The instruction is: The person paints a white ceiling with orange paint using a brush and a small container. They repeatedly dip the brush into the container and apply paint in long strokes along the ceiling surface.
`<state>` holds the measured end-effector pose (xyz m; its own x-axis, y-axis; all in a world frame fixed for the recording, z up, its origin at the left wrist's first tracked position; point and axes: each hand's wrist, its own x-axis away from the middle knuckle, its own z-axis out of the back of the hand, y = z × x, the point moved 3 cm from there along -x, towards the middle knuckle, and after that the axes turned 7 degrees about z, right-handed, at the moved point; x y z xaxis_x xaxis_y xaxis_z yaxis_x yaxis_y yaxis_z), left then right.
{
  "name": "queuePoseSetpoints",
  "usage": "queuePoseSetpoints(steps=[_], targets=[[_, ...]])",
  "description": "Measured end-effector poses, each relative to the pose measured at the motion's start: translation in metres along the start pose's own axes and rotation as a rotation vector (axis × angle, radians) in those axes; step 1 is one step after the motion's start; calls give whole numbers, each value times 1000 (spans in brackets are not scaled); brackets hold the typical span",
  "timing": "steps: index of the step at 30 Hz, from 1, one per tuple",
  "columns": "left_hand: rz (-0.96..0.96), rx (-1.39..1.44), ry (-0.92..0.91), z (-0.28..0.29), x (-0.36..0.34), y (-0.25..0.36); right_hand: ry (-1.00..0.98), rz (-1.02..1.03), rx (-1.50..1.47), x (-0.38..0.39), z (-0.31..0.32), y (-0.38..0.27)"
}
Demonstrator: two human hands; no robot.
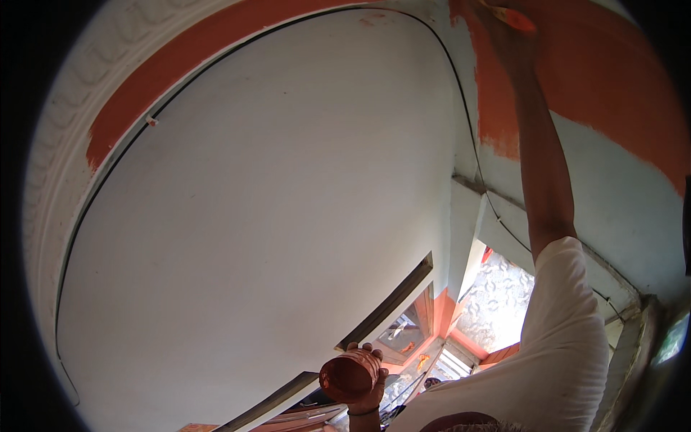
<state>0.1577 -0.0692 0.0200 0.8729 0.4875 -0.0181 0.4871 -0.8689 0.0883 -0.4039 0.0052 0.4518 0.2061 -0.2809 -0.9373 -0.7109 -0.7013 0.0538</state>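
Observation:
In the lower middle, my left hand (372,397) is wrapped round a small round paint pot (350,376), its wall and inside coated in reddish-orange paint. The pot's mouth faces the camera. High at the top right, my right arm is stretched up along the wall. My right hand (509,45) is closed on a paintbrush (517,19) smeared with orange, held near the painted band (601,79). Shadow and the frame's upper edge hide part of those fingers. The orange band has a ragged lower edge over pale wall.
A black cable (461,86) runs along the walls, held in one place by a white clip (151,120). Another orange strip (173,50) lies beside moulded white trim (79,93). Dark ledges (389,299) jut from the pale wall (266,194). A patterned floor (497,299) shows far below.

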Motion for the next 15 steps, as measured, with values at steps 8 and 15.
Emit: queuePoseSetpoints(steps=[8, 15], targets=[[-14, -5, 12, 2, 0, 2, 72, 52, 54, -11, -5, 15], [-4, -22, 2, 0, -3, 5, 76, 99, 235, -13, -12, 18]])
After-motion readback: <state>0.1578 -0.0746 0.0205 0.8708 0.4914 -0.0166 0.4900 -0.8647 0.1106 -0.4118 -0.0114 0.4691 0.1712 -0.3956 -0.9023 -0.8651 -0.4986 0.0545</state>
